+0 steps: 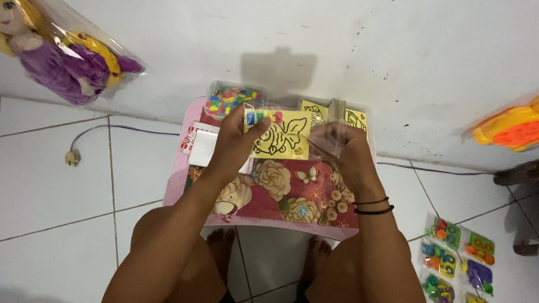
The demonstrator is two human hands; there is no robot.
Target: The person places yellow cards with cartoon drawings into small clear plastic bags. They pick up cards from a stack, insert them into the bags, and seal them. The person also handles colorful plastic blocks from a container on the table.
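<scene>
Two hands hold a yellow fish card over a little pink desk.

The left hand (236,141) pinches the yellow fish card (282,134) in its clear bag (333,139). The right hand (345,155) grips the bag's other side. They are near the desk's (177,184) back edge, by a box of colourful bits (232,98).

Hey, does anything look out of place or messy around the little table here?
Nothing looks spilled or broken. Both hands hold a yellow card in a clear bag over the small table. Toy packets lie on the floor at right, and a loose plug at left.
</scene>
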